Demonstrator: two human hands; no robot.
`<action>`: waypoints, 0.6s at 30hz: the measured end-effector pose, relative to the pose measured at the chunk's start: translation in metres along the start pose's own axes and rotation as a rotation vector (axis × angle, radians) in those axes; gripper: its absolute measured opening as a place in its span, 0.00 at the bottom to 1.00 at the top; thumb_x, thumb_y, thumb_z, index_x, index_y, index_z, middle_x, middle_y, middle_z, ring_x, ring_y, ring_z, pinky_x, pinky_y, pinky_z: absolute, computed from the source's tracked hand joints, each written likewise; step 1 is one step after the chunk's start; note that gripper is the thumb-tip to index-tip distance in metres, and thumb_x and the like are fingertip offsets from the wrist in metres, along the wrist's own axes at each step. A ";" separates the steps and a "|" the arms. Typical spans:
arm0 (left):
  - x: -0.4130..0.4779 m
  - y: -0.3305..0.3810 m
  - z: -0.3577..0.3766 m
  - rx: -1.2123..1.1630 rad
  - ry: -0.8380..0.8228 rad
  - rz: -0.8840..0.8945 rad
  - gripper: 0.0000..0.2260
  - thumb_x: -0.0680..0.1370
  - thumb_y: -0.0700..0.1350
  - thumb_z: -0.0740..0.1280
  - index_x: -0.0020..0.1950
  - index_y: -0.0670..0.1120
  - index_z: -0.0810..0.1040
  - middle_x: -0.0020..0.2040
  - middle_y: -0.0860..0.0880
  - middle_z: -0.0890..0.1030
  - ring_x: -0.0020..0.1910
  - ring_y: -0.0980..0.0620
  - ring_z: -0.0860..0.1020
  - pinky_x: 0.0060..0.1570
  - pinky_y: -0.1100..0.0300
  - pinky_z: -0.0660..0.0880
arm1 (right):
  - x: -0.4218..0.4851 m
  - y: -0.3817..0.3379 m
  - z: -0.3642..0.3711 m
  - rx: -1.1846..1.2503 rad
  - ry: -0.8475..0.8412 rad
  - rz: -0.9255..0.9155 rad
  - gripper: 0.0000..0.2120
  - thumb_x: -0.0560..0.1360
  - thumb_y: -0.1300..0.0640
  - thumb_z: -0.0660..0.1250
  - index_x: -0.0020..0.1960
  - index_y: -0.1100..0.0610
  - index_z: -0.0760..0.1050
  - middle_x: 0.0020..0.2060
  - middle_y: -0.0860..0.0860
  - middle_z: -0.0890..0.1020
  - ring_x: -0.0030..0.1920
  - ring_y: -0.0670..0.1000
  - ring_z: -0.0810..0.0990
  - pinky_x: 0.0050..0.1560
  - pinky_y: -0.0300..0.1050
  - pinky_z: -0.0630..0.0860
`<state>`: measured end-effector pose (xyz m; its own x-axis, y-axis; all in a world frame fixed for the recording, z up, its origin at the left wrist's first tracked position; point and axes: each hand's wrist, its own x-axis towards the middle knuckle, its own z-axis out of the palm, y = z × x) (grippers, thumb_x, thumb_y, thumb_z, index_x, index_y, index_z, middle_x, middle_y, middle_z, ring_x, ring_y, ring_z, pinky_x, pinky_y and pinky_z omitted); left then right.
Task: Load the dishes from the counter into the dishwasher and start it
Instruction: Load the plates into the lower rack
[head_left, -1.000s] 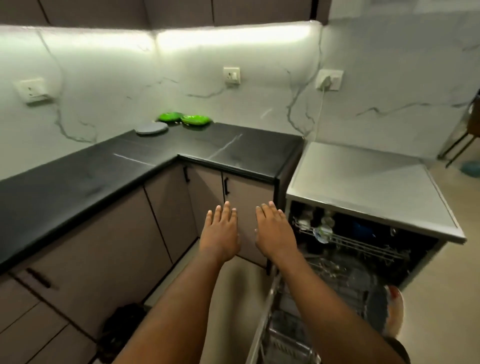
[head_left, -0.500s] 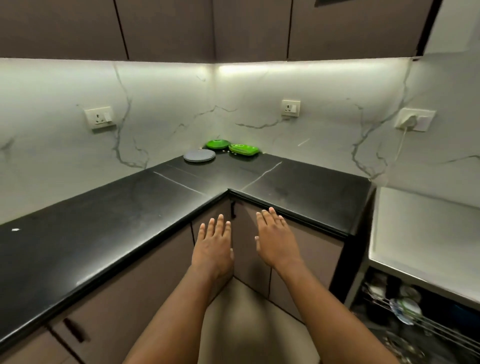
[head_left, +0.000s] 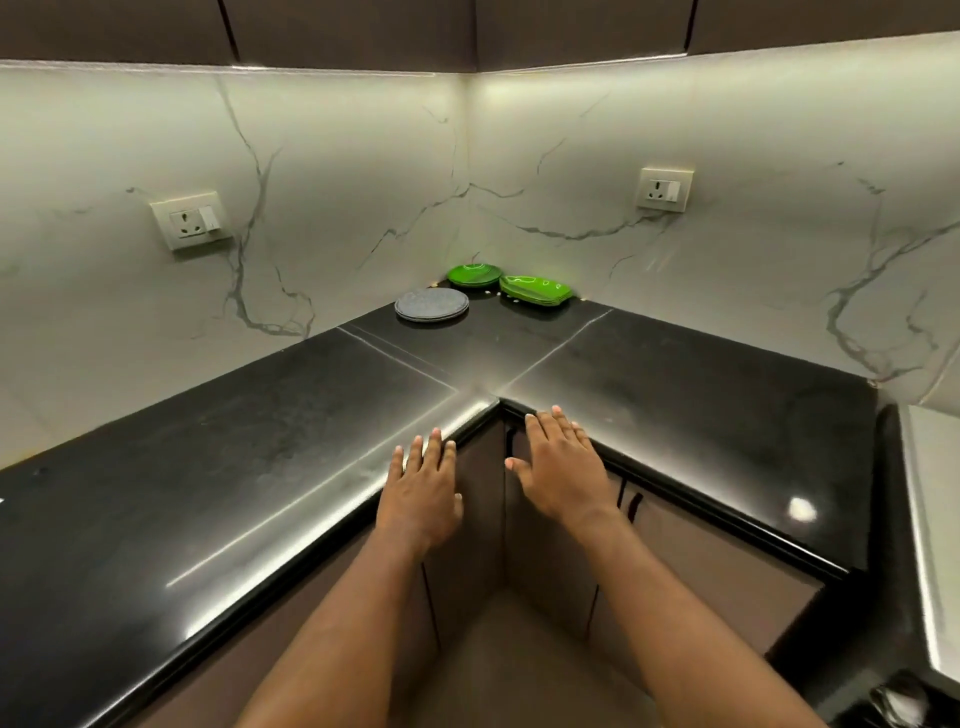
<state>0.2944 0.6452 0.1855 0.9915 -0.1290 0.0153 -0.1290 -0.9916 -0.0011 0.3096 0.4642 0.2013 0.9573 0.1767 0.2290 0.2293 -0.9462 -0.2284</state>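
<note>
Both hands are reaching forward empty at the centre of the frame, palms down, with the fingers straight and only slightly parted. The left hand (head_left: 421, 493) is now lying over the front edge of the black polished stone counter (head_left: 249, 447), and the right hand (head_left: 563, 467) is bringing its fingertips up to that edge at the inner corner; whether either is actually touching the stone cannot be told. A second ago they were hanging in front of the brown cabinet doors (head_left: 550, 551), short of the worktop, so the person is closing on the corner. The view is swinging with them: the steel-topped dishwasher (head_left: 935, 519), which was filling the right of the picture with its racks open, is now sliding off to a strip at the right edge. The dishes, meanwhile, are looming larger just above centre, deep in the counter's far corner: a stack of flat round grey plates (head_left: 431, 305), a round green plate (head_left: 474, 274) behind it against the veined white marble wall (head_left: 337, 208), and a stack of oblong green dishes (head_left: 535, 290) just to the right. They are still lying well apart from both hands, so I judge that a long reach across the counter is coming next, with the grey stack nearest.
</note>
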 end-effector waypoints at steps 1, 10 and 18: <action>0.018 -0.001 -0.001 0.005 -0.012 -0.006 0.32 0.83 0.51 0.57 0.82 0.45 0.45 0.82 0.43 0.43 0.80 0.43 0.43 0.77 0.45 0.42 | 0.021 0.006 0.003 0.013 0.004 -0.006 0.33 0.80 0.43 0.58 0.78 0.58 0.54 0.77 0.55 0.58 0.78 0.54 0.51 0.78 0.50 0.50; 0.144 -0.011 -0.007 0.013 -0.079 -0.108 0.32 0.84 0.50 0.55 0.81 0.46 0.41 0.81 0.44 0.39 0.80 0.43 0.40 0.76 0.46 0.38 | 0.162 0.054 0.029 0.041 -0.054 -0.080 0.33 0.80 0.45 0.61 0.78 0.58 0.54 0.77 0.55 0.59 0.78 0.54 0.51 0.77 0.49 0.50; 0.245 -0.046 0.015 -0.010 -0.146 -0.200 0.32 0.84 0.52 0.54 0.82 0.46 0.41 0.81 0.44 0.38 0.80 0.42 0.40 0.77 0.44 0.40 | 0.272 0.058 0.067 -0.001 -0.125 -0.214 0.33 0.81 0.45 0.59 0.79 0.58 0.52 0.78 0.54 0.56 0.79 0.53 0.49 0.77 0.49 0.49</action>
<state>0.5439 0.6595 0.1738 0.9890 0.0706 -0.1302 0.0708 -0.9975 -0.0025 0.5949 0.4752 0.1872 0.9011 0.4057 0.1530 0.4295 -0.8836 -0.1865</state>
